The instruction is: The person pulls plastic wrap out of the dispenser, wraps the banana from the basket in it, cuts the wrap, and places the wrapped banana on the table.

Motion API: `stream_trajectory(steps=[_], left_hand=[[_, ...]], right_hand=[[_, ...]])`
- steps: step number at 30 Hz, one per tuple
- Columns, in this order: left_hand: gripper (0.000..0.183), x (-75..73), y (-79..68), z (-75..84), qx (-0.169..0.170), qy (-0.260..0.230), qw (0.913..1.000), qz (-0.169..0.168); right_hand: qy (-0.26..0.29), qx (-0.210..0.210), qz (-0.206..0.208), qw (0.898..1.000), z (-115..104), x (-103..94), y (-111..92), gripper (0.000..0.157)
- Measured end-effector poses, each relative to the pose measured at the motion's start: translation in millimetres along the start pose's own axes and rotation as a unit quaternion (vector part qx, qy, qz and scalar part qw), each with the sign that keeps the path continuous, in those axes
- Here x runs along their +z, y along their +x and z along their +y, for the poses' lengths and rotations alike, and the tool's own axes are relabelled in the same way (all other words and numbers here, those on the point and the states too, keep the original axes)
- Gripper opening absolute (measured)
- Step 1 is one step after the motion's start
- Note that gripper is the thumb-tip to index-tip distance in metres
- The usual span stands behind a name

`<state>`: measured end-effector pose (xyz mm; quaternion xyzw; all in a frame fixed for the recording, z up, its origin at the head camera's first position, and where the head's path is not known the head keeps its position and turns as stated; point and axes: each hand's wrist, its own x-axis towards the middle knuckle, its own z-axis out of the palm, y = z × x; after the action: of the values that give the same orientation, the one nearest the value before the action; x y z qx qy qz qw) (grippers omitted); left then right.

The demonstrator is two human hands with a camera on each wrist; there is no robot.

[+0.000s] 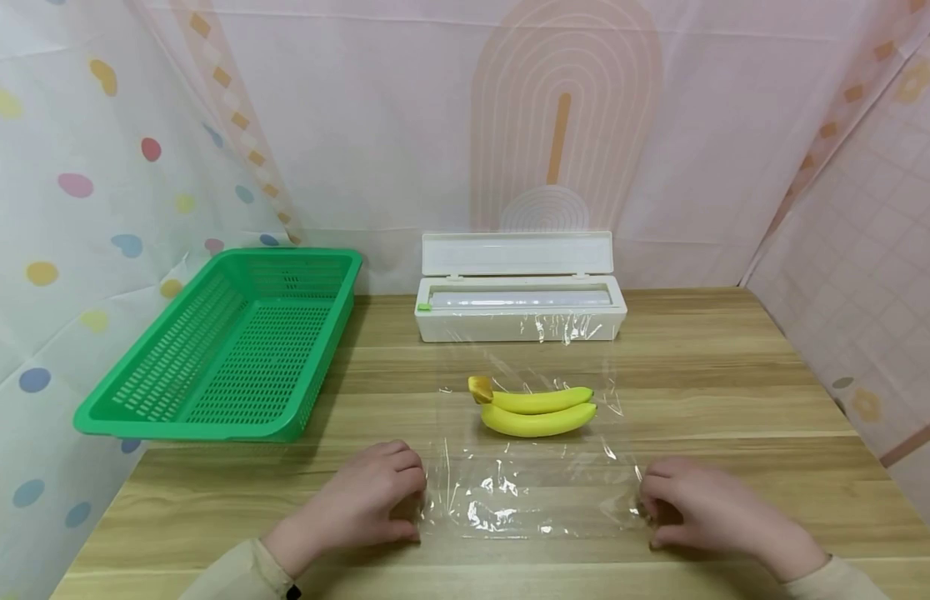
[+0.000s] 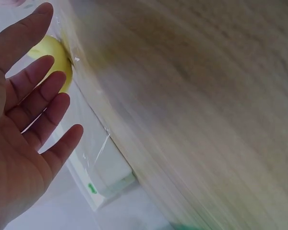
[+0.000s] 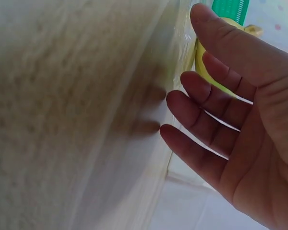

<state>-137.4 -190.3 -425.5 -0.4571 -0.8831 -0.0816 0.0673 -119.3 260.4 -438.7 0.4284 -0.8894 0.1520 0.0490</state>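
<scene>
Two yellow bananas joined at a brown stem [image 1: 540,421] lie on a clear sheet of plastic wrap [image 1: 502,492] on the table. The wrap runs back to a white wrap dispenser [image 1: 521,327] with its lid raised and a roll inside. My left hand [image 1: 367,500] is at the wrap's left edge near the front corner, thumb and fingers apart and loosely bent in the left wrist view. At the opposite edge is my right hand [image 1: 705,508], its fingers also spread from the thumb, with fingertips close to the tabletop in the right wrist view. Nothing shows between the fingers of either hand.
A green plastic basket [image 1: 315,375] with slotted walls stands at the left of the wooden table [image 1: 735,367]. Patterned cloth [image 1: 390,125] hangs behind the table and along both sides.
</scene>
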Motion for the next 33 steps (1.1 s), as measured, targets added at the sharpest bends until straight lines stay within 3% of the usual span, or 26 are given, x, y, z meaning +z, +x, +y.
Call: stream_trajectory(steps=[6, 11, 15, 23, 33], left_hand=[[0.042, 0.2, 0.7, 3.1, -0.015, -0.002, 0.9994, -0.031], [0.041, 5.9, 1.6, 3.8, 0.004, 0.008, 0.9994, -0.034], [0.036, 8.5, 2.6, 4.4, 0.028, 0.023, 0.9992, -0.018], [0.012, 9.8, 3.5, 7.2, 0.061, 0.017, 0.9979, 0.009], [0.017, 6.5, 0.5, 0.5, 0.084, -0.050, 0.9919, 0.081]], right_hand=[[-0.026, 0.024, -0.007, 0.999, -4, 2.1, 2, 0.042], [-0.034, 0.030, -0.019, 0.999, -6, 2.5, 4, 0.039], [-0.036, 0.025, -0.016, 0.999, -6, 3.2, 5, 0.036], [-0.033, -0.025, 0.030, 0.999, -1, 8.1, 6, 0.036], [0.012, -0.035, 0.032, 0.999, 5, 2.4, 0, 0.031]])
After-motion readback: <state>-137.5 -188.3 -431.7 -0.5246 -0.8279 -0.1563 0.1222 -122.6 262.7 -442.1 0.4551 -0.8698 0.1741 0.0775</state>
